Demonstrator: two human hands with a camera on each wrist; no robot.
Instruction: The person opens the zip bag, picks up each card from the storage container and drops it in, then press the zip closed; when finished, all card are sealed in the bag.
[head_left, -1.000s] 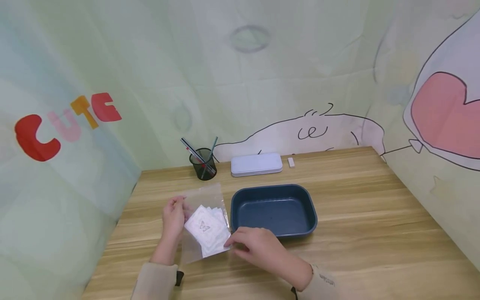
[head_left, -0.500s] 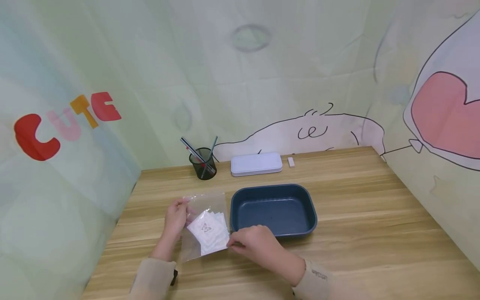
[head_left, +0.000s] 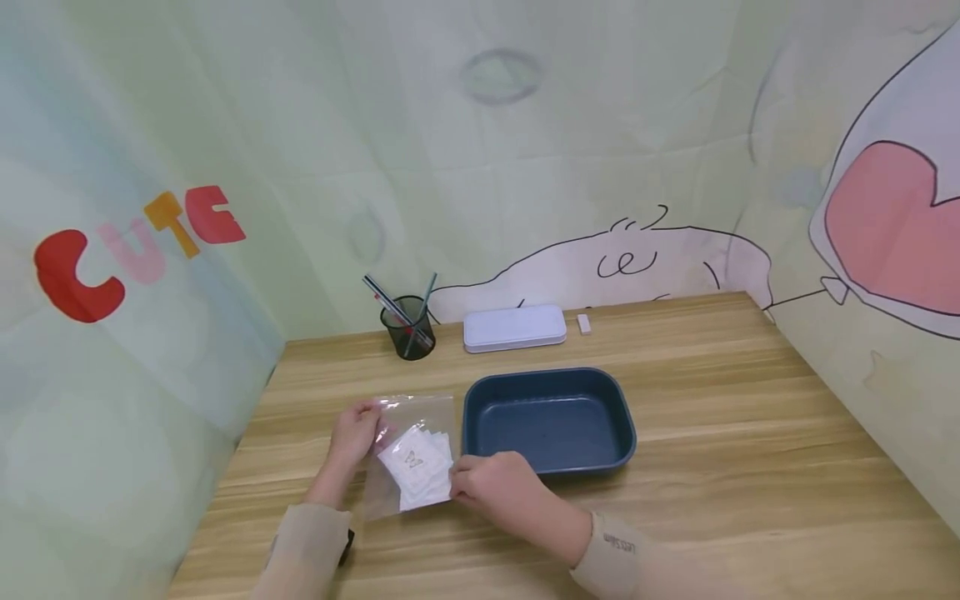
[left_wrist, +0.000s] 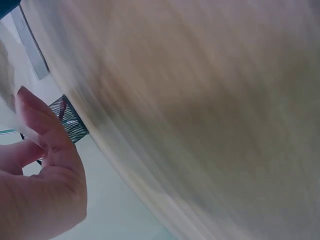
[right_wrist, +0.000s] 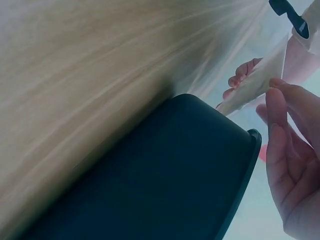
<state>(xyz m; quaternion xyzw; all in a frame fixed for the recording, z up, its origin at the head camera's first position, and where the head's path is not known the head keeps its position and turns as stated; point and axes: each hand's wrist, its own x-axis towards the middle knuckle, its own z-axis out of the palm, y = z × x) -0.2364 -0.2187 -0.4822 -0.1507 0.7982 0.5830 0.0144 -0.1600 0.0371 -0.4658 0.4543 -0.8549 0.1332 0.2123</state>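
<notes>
Just left of the blue tray (head_left: 549,421), the clear bag (head_left: 408,454) w/ white cards (head_left: 416,467) lies on the table (head_left: 712,467). Your left hand (head_left: 352,433) pinches its top-left edge; right hand (head_left: 491,483) pinches the edge nearest the tray. Keep both pinches firm, bag flat; pull evenly, w/o creasing cards.

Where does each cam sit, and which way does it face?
Head: on the head, facing forward and down at table, bag, tray; both forearms show.
Left wrist: blurred table; left hand, mesh cup.
Right wrist: tray, bag; right hand.
Shared: tray and bag in head and right wrist.
</notes>
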